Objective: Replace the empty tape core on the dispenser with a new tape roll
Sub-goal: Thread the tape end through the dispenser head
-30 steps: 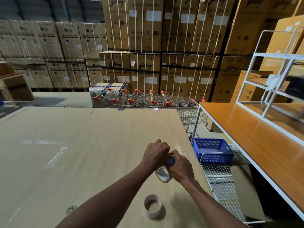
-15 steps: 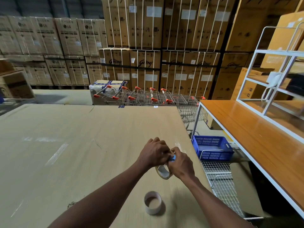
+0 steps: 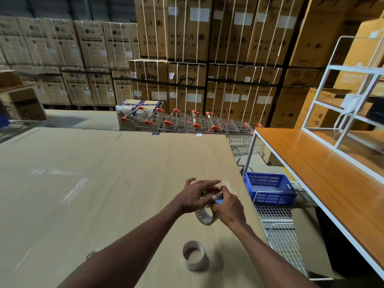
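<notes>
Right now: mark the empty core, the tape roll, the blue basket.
empty core (image 3: pixel 193 259), head view, outer wall facing camera.
tape roll (image 3: pixel 204 217), head view, lower rim below the hands.
blue basket (image 3: pixel 272 198), head view, near side wall.

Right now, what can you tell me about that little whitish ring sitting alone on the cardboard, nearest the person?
The empty tape core is a short, pale cardboard-looking tube, open at the top, with no tape visibly wound on it. It stands on one end on the cardboard sheet, in the gap between the two forearms. Nothing touches it but the sheet; both hands work farther away, above it in the picture.
</notes>
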### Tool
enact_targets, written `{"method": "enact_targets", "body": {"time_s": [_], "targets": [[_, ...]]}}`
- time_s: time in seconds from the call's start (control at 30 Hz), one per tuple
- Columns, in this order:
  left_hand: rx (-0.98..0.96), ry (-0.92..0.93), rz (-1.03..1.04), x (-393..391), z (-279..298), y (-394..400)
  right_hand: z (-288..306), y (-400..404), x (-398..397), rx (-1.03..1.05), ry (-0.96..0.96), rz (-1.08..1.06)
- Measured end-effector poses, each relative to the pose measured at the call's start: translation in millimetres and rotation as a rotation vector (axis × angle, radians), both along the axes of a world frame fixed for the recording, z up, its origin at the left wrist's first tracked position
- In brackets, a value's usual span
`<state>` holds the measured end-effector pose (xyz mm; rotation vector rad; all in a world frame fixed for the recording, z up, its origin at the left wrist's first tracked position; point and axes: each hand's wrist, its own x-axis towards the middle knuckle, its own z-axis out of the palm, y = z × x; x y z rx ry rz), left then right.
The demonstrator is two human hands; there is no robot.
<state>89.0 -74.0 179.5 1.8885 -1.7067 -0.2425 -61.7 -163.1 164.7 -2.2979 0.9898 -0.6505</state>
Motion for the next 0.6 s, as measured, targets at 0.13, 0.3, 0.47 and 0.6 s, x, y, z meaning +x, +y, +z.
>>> {"method": "enact_targets", "body": {"time_s": [0.13,0.3,0.47,0.6], "targets": [[-0.230,0.130,0.125,-3.9,-4.5,0.4,4.7,-2.0,4.2,0.020,-0.043,-0.032],[-0.187,0.492,0.276,-7.2,-12.8,2.8,3.9,-8.9,5.6,0.111,-0.157,-0.088],[-0.064,0.741,0.308,-7.8,-38.2,12.4,1.3,-10.6,6.2,0.466,-0.311,-0.196],[-0.008,0.798,0.220,-18.5,-53.4,18.0,-4.1,-13.5,3.2,0.644,-0.370,-0.237]]}}
